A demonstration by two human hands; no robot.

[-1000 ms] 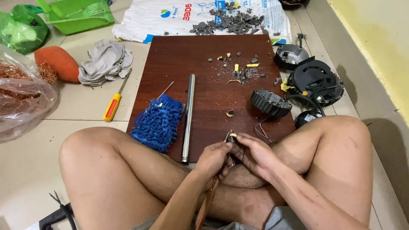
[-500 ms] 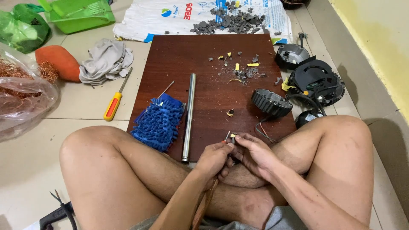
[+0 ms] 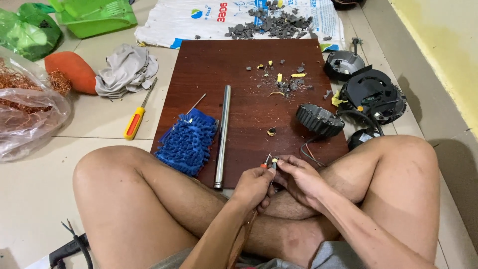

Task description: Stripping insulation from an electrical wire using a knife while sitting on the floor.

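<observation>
Hands meet over the lap at the board's [image 3: 239,74] near edge. Left hand [image 3: 254,185] is clenched on a small tool [image 3: 268,160], tip raised; right hand [image 3: 298,177] pinches a tiny yellow piece [image 3: 275,160] against it, presumably to steady it. Rod [image 3: 222,134] and blue brush [image 3: 188,141] lie just left.
</observation>
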